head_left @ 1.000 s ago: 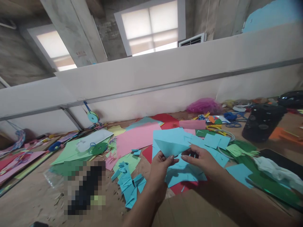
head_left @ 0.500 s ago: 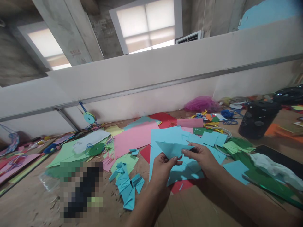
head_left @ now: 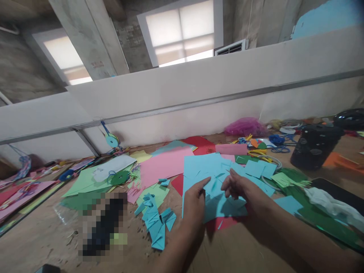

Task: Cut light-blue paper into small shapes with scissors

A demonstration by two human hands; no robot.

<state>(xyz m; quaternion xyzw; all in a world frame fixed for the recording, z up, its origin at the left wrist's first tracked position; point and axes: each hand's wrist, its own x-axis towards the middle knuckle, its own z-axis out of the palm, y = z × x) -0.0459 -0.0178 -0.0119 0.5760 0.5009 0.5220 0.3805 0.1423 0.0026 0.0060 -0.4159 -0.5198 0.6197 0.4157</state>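
Between the hands, blurred paper slants rightward.

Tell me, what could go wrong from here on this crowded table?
The left hand and right hand are over the large blue sheet, which might slide or crease if pressed unevenly. The left forearm might brush the folded blue pieces beside it. A knock could tip the upright dark container.

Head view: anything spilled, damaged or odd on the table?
Two things. Left of the blue folded papers, a blocky pixelated patch hides a dark thing; that looks like image masking. Small dark specks lie scattered by those papers, like spilled debris; too small to identify.
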